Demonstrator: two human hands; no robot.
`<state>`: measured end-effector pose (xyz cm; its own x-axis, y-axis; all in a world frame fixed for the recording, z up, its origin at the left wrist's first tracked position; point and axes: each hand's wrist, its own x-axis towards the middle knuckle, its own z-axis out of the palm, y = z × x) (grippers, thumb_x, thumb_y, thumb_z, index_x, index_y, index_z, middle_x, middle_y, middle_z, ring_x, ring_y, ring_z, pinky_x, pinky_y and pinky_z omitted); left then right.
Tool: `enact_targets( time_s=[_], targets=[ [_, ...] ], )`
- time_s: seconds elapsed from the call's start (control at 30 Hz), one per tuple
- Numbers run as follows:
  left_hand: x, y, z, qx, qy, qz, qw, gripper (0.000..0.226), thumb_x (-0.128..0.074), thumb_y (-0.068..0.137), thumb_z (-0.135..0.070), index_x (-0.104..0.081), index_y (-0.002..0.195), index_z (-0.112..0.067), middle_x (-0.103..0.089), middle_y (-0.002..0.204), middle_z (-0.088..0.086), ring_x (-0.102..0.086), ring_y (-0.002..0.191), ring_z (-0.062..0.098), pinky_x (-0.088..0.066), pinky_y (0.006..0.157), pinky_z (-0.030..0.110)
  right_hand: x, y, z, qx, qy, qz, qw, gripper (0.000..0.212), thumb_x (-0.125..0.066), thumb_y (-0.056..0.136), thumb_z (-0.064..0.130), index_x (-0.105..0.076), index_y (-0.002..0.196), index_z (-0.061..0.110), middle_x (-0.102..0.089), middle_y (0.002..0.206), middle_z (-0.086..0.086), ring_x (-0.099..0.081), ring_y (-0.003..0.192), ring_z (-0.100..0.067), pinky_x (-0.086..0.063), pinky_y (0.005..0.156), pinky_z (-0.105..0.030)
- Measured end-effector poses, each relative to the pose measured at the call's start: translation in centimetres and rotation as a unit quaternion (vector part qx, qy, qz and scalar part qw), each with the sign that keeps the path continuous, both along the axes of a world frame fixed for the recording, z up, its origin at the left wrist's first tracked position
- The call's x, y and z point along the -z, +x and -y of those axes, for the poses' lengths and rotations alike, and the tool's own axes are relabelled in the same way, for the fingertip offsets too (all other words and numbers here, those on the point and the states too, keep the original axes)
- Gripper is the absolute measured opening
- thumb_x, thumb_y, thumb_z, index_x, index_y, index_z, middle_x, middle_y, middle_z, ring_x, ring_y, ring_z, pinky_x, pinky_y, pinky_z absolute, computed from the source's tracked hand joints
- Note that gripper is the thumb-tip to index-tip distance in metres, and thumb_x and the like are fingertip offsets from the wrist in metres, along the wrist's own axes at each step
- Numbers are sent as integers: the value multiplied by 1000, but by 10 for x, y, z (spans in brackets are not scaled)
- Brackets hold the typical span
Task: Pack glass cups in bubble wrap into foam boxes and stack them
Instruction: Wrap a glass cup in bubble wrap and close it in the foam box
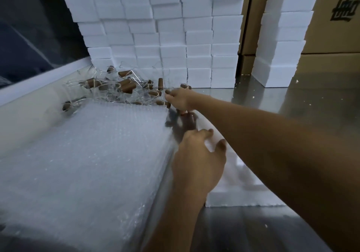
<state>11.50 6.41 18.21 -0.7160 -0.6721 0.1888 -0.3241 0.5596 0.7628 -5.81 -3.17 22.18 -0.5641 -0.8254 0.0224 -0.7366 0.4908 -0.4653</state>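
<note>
Bubble wrap [78, 164] sits stacked right under us, our left hand [196, 162] half-curled on the open foam box [233, 185] beside it. Our right hand [180, 98] reaches the heap of glass cups [116, 88] — fingers curled round one, we judge. We should lift by its brown handle, slowly; neighbours tangle close. Stacked foam boxes [175, 37] wall off the back.

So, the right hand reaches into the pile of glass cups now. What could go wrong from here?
1. The glass cups lie tangled in a loose heap, so pulling one out with the right hand may drag or knock its neighbours and chip them.
2. The left hand rests at the edge of the bubble wrap stack; the top sheets could slide off.
</note>
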Motion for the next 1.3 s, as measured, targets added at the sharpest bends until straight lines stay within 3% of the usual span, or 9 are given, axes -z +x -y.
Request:
enact_targets(
  time_s=[0.07,0.2,0.43,0.5,0.57,0.63,0.97,1.13,1.3],
  targets=[
    [-1,0,0,0,6,1,1000,41,-58,92,-52,-62,126,-31,-60,130,-12,-61,109,15,-53,94,39,4,-4,3,28,-1,-31,999,25,-39,105,29,-56,104,11,-58,86,-6,-59,74,-23,-39,61,-27],
    [0,2,1,13,9,-10,1000,40,-58,92,-52,-62,126,-33,-59,129,-10,-59,110,14,-51,92,35,6,-9,-10,100,-36,-36,994,25,-43,99,11,-59,116,1,-62,117,-14,-58,106,-31,-47,83,-34],
    [-2,3,4,35,48,-21,998,46,-57,91,-56,-58,133,-35,-50,142,-9,-51,126,15,-43,105,38,-22,8,-111,181,-147,-7,972,22,-34,93,2,-45,75,2,-50,74,-14,-45,74,-34,-38,55,-31],
    [-5,4,2,20,18,-13,1000,53,-52,92,-59,-52,139,-34,-47,145,-8,-50,127,17,-41,105,36,-26,18,-148,180,-210,-9,961,31,-33,98,5,-59,86,-8,-63,86,-24,-54,83,-45,-50,62,-41],
    [-12,7,-2,-9,-49,-22,999,56,-48,93,-61,-47,142,-33,-45,144,-6,-50,126,19,-40,100,37,-25,30,-184,172,-272,-25,946,36,-33,104,14,-66,107,-1,-69,103,-13,-64,95,-27,-51,78,-32],
    [-20,11,-6,-21,-89,-75,993,58,-52,92,-59,-45,143,-33,-47,140,-4,-50,123,20,-42,98,40,-22,45,-219,143,-324,-31,935,32,-34,106,18,-65,111,11,-66,95,5,-59,82,-2,-43,71,-22],
    [-26,14,-31,191,-156,-200,948,86,-87,72,-30,-36,138,-51,-50,118,-34,-51,107,-3,-43,79,9,0,103,-301,34,-455,125,881,31,-34,107,10,-63,101,2,-55,69,-7,-48,61,-15,-43,58,-25],
    [-27,16,-32,175,-180,-205,946,76,-89,68,-34,-50,132,-41,-57,111,-24,-54,98,4,-46,75,12,10,105,-304,37,-405,11,913,18,-53,102,25,-55,120,25,-63,108,9,-62,93,-3,-52,76,-20],
    [-28,17,-33,184,-215,-195,939,81,-90,68,-28,-47,136,-39,-63,111,-13,-56,91,7,-50,75,20,12,100,-304,-22,-318,-125,940,69,-76,83,47,-49,141,22,-48,132,4,-55,117,-14,-51,100,-33]
  ],
)
